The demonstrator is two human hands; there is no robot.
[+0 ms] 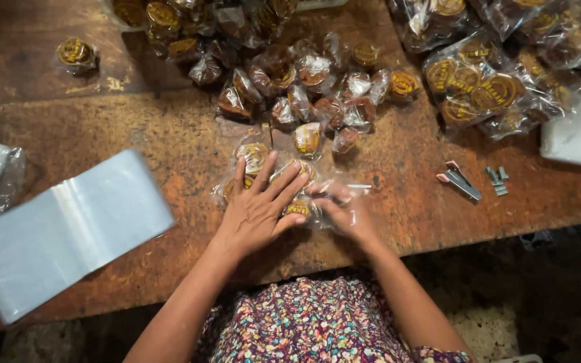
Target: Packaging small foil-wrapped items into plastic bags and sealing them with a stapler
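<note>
1. Left hand point(258, 212) lies flat, fingers spread, pressing the clear bag of sweets point(263, 176) at the table's point(169, 134) near edge.
2. Right hand point(343, 210) pinches the bag's mouth.
3. Risk: slippery plastic could slide, spilling sweets toward the loose pile point(304, 87).

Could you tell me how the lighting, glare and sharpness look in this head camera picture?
Head view: dim, warm light; glare on the clear bag under the left hand and on the plastic sheet stack; right hand slightly blurred; table edges bow from wide-lens distortion.

clear bag point(263, 176) of round brown sweets, flat on table, under hands
</note>
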